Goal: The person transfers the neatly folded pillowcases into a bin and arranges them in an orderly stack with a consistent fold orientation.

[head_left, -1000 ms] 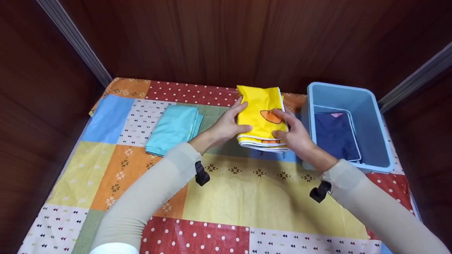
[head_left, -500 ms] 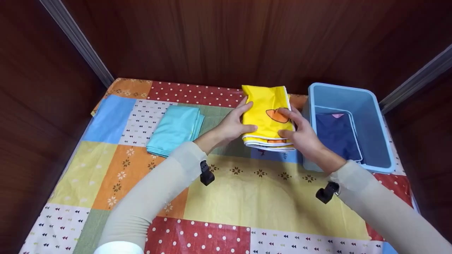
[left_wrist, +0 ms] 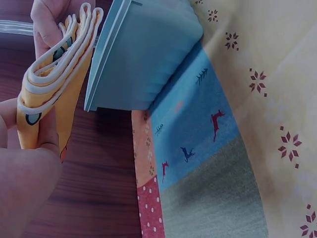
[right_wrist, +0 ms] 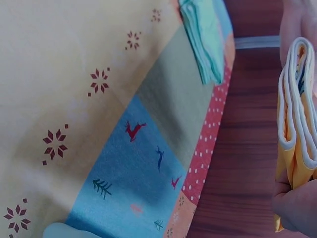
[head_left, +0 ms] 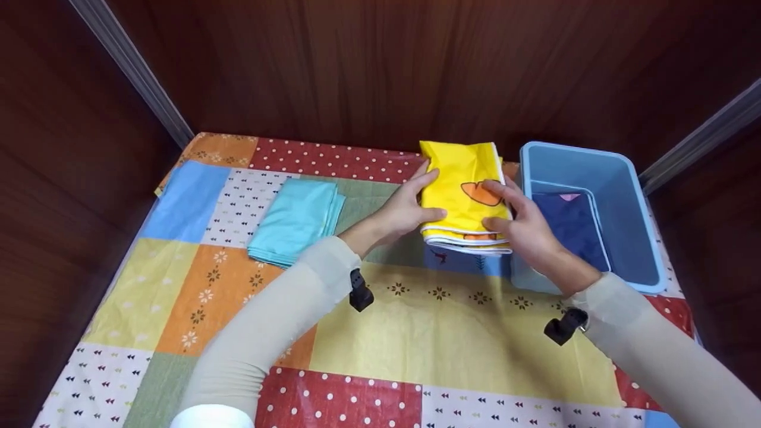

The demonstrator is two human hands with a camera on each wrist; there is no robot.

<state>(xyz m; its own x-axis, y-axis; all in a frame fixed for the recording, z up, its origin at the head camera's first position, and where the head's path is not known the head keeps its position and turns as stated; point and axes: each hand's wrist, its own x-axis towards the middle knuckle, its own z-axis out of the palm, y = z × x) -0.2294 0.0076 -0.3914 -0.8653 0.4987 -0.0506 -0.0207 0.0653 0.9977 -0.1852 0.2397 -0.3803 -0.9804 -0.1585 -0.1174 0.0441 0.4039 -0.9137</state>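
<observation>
Between both hands, above the table, is a folded yellow cloth (head_left: 458, 166) with white edging and an orange print. My left hand (head_left: 403, 207) grips its left side, thumb on top and fingers partly hidden behind. On the right side, my right hand (head_left: 531, 230) pinches it, close to the near rim of a light blue bin (head_left: 647, 221). Stacked folds with white borders show on the yellow cloth (left_wrist: 42, 89) in the left wrist view. Inside the bin lies a folded navy cloth (head_left: 568, 229) with pale edging and a pink patch.
A folded teal cloth (head_left: 296, 213) lies on the table to the left, also seen in the right wrist view. The patchwork tablecloth (head_left: 440, 333) covers the table. Dark wood panels (head_left: 368, 71) stand behind and at both sides, with metal strips at the corners.
Both hands have carried the yellow cloth to the right, nearer the bin, keeping the same hold. The teal cloth and the bin have stayed in place.
</observation>
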